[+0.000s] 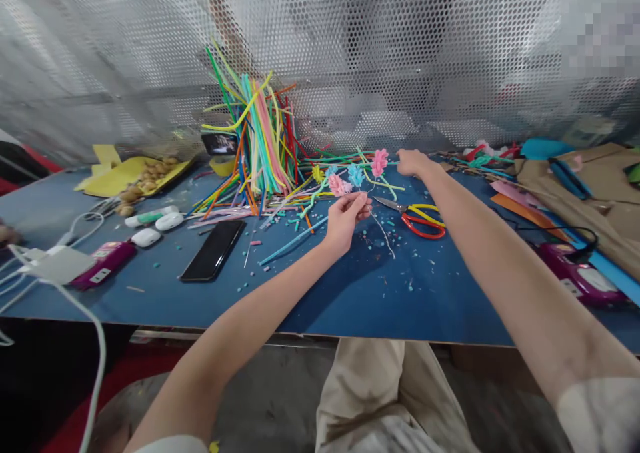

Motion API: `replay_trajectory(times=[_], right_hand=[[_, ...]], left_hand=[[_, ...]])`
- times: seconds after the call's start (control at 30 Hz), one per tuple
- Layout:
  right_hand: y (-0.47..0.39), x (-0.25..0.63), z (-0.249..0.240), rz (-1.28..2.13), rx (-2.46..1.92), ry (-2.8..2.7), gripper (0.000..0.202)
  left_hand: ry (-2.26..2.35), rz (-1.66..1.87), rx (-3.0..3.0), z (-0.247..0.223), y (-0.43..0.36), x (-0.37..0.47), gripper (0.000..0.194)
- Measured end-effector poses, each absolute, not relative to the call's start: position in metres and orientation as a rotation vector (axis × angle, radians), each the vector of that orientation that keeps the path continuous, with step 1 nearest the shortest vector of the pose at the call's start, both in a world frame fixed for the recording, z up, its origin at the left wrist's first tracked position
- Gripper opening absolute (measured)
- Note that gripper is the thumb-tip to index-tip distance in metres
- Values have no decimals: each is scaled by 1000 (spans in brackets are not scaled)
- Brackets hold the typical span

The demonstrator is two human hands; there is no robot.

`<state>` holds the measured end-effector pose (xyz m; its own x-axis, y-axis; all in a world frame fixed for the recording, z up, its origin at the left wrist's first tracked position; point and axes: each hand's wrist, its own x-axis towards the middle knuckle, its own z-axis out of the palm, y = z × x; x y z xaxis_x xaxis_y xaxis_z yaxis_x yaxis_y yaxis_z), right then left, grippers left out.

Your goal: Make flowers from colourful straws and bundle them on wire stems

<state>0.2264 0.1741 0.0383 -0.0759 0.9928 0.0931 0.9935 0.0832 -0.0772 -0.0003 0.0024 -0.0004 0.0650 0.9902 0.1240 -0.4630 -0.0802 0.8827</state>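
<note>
Pink and blue fluffy flowers (pixel 355 174) sit at the centre of the frame, just above the left hand (pixel 346 218), whose thumb and fingers pinch a thin twisted stem (pixel 384 234). Upper right of centre, the right hand (pixel 415 163) reaches to coloured pipe cleaners (pixel 345 160); whether it grips one, I cannot tell. Scissors (pixel 406 209) lie between the forearms.

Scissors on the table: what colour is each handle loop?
One yellow loop, one red loop, seen best in the head view.
</note>
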Motion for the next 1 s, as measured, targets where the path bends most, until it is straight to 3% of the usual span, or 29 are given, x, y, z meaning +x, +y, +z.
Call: replay_trajectory(times=[0.3,0.77,1.0], right_hand=[[188,228,13,-81,-2123,-2190,37],[180,238,10,-257,-2109,-2242,36],[176,257,17,-243,-2186,-1973,40]], left_hand=[[757,1328,1020,-3,-3,1,32],[765,1086,1152,-7,-13,8,38],[726,961,1197,-10,-17,12,45]])
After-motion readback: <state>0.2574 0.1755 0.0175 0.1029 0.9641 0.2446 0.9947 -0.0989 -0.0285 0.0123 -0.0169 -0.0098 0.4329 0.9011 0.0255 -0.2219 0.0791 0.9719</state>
